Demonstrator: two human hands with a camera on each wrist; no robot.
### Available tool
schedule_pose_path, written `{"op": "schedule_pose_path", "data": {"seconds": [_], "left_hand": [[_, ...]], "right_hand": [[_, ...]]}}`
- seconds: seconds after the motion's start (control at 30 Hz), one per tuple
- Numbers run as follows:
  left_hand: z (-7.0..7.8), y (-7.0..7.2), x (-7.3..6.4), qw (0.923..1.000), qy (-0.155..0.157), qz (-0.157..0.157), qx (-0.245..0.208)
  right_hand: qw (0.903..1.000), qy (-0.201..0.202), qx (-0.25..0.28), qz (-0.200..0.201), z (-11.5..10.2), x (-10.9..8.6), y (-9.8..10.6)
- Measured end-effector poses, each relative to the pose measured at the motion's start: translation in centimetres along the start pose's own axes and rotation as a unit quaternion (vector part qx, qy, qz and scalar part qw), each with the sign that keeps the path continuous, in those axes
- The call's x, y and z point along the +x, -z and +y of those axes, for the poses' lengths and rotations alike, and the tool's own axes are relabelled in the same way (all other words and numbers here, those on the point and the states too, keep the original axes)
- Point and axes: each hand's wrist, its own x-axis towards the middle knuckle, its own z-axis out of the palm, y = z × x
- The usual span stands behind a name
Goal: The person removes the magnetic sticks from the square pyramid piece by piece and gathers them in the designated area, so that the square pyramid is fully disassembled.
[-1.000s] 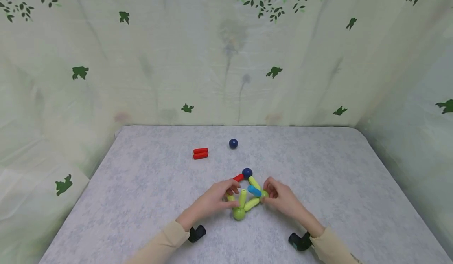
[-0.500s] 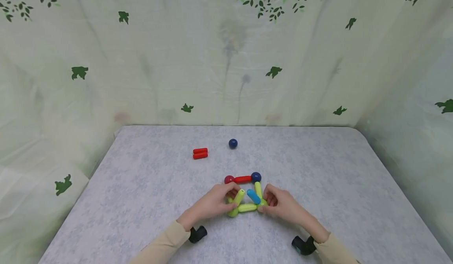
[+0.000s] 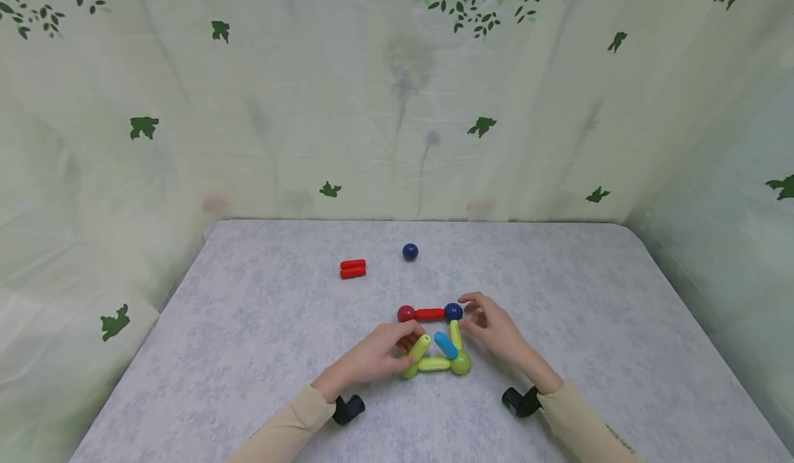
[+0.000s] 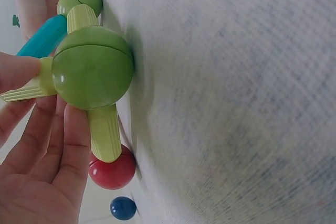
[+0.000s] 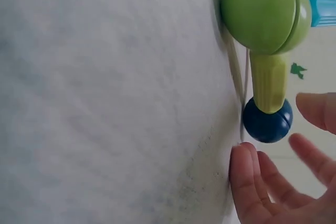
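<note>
A four-sided frame of toy rods and balls lies in front of me. At its front left is a green ball (image 4: 94, 69) with an upright yellow-green rod (image 3: 420, 347), which my left hand (image 3: 380, 354) pinches between thumb and fingers. Another yellow-green rod (image 4: 106, 135) points from that ball towards a red ball (image 3: 406, 313); whether they join I cannot tell. A red rod (image 3: 429, 315) links red ball and navy ball (image 3: 453, 311). Beside the navy ball, my right hand (image 3: 496, 333) has its fingers spread, apart from it. A blue rod (image 3: 445, 346) tilts up from the right green ball (image 3: 460, 362).
Two loose red rods (image 3: 353, 269) lie side by side farther back on the grey table (image 3: 279, 297). A single navy ball (image 3: 410, 252) sits to their right. Behind the table hangs a pale curtain (image 3: 347, 105) with leaf patterns.
The frame has turned so its red side runs level across the back. My right hand has let go of the right green ball and moved back to the navy ball. The left keeps its hold.
</note>
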Motion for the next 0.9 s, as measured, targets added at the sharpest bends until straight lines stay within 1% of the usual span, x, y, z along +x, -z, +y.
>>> {"op": "schedule_pose_path", "data": {"seconds": [0.17,0.3,0.43,0.53,0.63,0.7,0.77,0.83,0.9], "left_hand": [[0.0,-0.1,0.0,0.9998,-0.008,0.009,0.014],[0.0,-0.1,-0.1,0.999,-0.015,0.037,0.019],[-0.3,0.1,-0.4,0.9972,-0.019,0.069,0.019],[-0.6,0.4,-0.5,0.9949,-0.03,0.091,0.031],[-1.0,1.0,-0.7,0.9924,-0.033,0.11,0.044],[-1.4,1.5,-0.8,0.9904,-0.025,0.125,0.053],[-2.0,2.1,-0.9,0.9871,-0.008,0.145,0.068],[-2.7,2.8,-0.9,0.9822,0.017,0.169,0.081],[-3.4,3.7,-1.0,0.9755,0.048,0.192,0.095]], "right_hand": [[0.9985,0.034,-0.001,-0.042,0.3,1.0,-0.2],[0.9974,0.045,0.005,-0.056,0.5,1.3,-0.2],[0.9969,0.041,0.015,-0.065,0.7,1.1,-0.2],[0.9974,0.028,0.015,-0.064,1.0,0.9,-0.1],[0.9979,0.014,0.011,-0.062,1.0,0.8,0.0],[0.998,0.007,0.01,-0.062,1.0,0.8,0.0],[0.9979,0.006,0.011,-0.063,1.0,0.7,0.1],[0.9979,0.009,0.012,-0.063,0.9,0.7,0.1],[0.9978,0.016,0.013,-0.063,0.9,0.6,0.1]]}}
